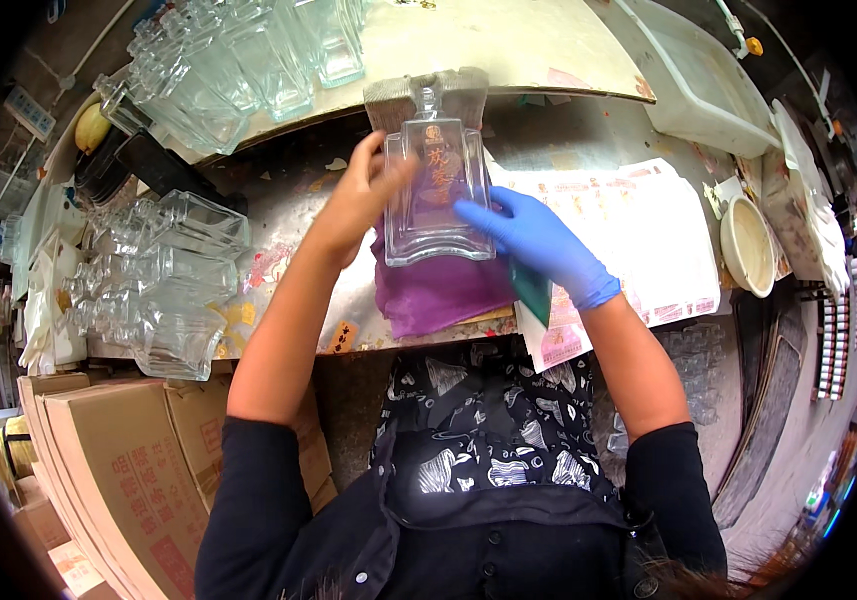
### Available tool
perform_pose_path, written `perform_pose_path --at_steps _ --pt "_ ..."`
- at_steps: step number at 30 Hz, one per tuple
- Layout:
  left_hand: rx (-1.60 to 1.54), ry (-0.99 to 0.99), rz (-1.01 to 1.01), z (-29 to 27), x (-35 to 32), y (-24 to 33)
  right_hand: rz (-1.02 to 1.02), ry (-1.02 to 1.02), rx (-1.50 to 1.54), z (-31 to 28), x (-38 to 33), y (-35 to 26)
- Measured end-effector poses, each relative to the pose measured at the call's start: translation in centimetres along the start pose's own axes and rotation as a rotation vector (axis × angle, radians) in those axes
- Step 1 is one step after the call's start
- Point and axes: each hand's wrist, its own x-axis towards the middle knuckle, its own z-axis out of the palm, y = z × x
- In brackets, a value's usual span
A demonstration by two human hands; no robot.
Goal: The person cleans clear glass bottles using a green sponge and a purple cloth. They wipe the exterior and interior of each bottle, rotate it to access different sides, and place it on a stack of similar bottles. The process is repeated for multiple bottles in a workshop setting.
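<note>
A clear glass bottle (436, 225) with orange markings on its front lies face up, its neck pointing away from me. Beneath it are a purple cloth (418, 300) and, at the neck end, a grey-brown block (468, 90). My bare left hand (363, 195) is at the bottle's left edge, fingers apart and partly blurred over the glass. In a blue glove, my right hand (538, 240) reaches its fingertips onto the bottle's lower right front. A flat green piece like a scraper (531, 292) sticks out below that palm; the grip on it is partly hidden.
Printed white sheets (638, 240) are spread to the right, beside a round pale bowl (747, 245). Several clear bottles (168, 270) lie at the left, with more bottles (248, 60) on the raised board (508, 40). A translucent bin (693, 75) stands far right; cardboard boxes (118, 470) stand lower left.
</note>
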Motion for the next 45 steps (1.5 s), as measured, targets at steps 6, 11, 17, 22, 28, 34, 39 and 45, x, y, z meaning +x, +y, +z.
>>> perform_pose_path --at_steps 6,11,17,22,28,34,39,45 --pt "0.089 -0.159 0.019 -0.6 -2.3 -1.4 -0.089 -0.003 -0.095 1.0 -0.6 1.1" --pt "0.002 -0.158 0.083 -0.1 -2.5 -1.2 -0.016 0.058 -0.189 0.1 -0.5 -1.3" --pt "0.106 -0.085 0.13 1.7 -2.2 -0.6 -0.145 0.247 -0.477 0.3 1.5 -3.4" --pt "0.106 -0.099 0.056 1.2 -1.2 0.0 -0.144 0.271 -0.499 0.2 3.1 -3.1" --pt "-0.048 -0.105 0.011 0.6 -2.0 -0.2 -0.057 0.135 -0.199 0.3 1.5 -1.1" --pt "0.064 -0.221 0.068 -0.3 -2.9 -1.1 -0.049 0.024 -0.03 0.7 -0.2 0.5" --pt "-0.128 -0.254 0.066 -0.1 -3.2 -1.5 0.024 -0.025 0.077 0.7 -1.0 -0.6" --pt "-0.294 -0.205 0.063 -0.2 -1.8 -2.4 0.034 0.038 0.17 -0.1 0.1 0.0"
